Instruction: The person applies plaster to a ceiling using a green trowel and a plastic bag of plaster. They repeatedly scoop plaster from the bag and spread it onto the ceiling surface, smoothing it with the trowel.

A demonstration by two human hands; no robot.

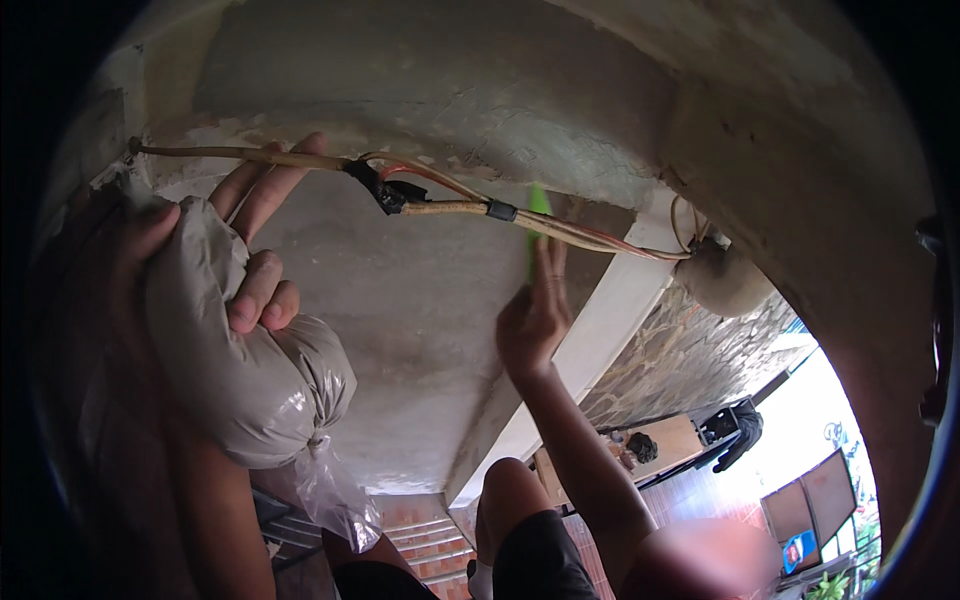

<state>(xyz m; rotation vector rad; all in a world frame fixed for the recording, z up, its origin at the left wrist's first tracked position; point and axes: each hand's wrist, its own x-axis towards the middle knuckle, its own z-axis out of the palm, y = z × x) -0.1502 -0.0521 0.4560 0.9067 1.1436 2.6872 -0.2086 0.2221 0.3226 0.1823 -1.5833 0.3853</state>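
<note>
My left hand (258, 270) is closed around a knotted clear plastic bag (235, 370) full of grey paste or powder; which of the two I cannot tell. Two of its fingers stretch up beside a taped electrical cable (450, 207) that crosses in front of me. The bag's tied end hangs downward. Farther right, my right hand (535, 320) is raised, its fingers along a thin, bright green flat scraper (540, 205). The scraper passes behind the cable, near the patchy grey plaster surface (400, 290). Whether its edge touches the plaster is unclear.
Black tape wraps the cable joint (380, 188). At right the cable meets a rounded fitting (725, 275) beside a pale beam (620, 310). Below are a wooden bench (660, 450), a stone-patterned wall (650, 370) and a brown panel (812, 505). My knee (515, 490) shows low.
</note>
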